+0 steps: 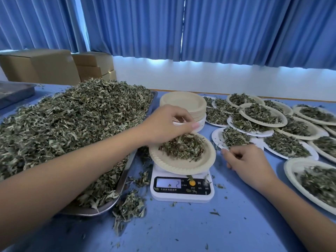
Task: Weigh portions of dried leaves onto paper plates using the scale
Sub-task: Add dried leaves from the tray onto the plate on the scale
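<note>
We see a blue tabletop (236,215). A metal tray (125,176) heaped with dried leaves (72,124) fills its left side, with a second tray (16,91) at the far left corner. A white scale (181,195) stands mid-table, towards the near edge, and a stack of empty plates (181,103) sits behind it. Filled plates (282,119) overlap along the right side. Spilled leaves (131,206) lie beside the tray's near corner.

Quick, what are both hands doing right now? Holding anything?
Left hand: fingers curled, pinching dried leaves over the plate on the scale.
Right hand: loosely curled on the table, holding nothing visible.
</note>
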The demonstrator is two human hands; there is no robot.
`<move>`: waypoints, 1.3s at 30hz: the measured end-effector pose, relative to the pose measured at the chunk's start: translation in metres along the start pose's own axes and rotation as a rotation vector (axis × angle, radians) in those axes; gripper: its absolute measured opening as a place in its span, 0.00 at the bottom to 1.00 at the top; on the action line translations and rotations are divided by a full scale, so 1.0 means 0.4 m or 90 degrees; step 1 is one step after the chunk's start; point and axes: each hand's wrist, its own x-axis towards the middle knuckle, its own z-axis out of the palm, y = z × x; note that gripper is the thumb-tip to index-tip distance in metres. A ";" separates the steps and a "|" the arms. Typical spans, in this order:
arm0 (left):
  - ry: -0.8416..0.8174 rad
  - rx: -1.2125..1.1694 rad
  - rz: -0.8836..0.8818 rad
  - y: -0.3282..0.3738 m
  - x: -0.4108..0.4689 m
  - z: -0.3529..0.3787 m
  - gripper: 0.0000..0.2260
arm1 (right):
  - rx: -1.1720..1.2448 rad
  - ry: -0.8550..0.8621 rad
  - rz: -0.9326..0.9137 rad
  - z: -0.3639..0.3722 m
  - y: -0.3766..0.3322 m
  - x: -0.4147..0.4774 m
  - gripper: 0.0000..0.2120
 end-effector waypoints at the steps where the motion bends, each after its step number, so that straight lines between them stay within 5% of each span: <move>1: 0.029 -0.003 -0.017 -0.008 0.002 -0.022 0.11 | -0.001 0.000 0.000 0.001 0.000 0.000 0.26; 8: 0.126 0.228 -0.244 -0.139 -0.023 -0.149 0.10 | 0.000 0.004 -0.018 0.002 -0.001 0.000 0.26; 12: -0.086 0.359 -0.391 -0.196 -0.048 -0.152 0.08 | -0.007 0.014 -0.030 0.005 0.003 0.000 0.26; 22: -0.077 0.434 -0.414 -0.186 -0.060 -0.125 0.13 | 0.010 0.021 -0.033 0.004 0.002 -0.002 0.24; 29: -0.079 0.465 -0.418 -0.164 -0.068 -0.128 0.06 | 0.001 0.021 -0.039 0.003 -0.001 -0.003 0.25; 34: 0.202 0.223 -0.201 -0.139 -0.056 -0.125 0.05 | 0.006 0.020 -0.042 0.001 -0.006 -0.004 0.26; 37: 0.107 -0.081 -0.096 -0.083 -0.057 -0.091 0.10 | 0.008 0.023 -0.046 0.002 -0.004 -0.004 0.26; 39: 0.041 -0.101 -0.054 -0.057 -0.062 -0.059 0.16 | 0.010 0.022 -0.045 0.002 -0.004 -0.004 0.26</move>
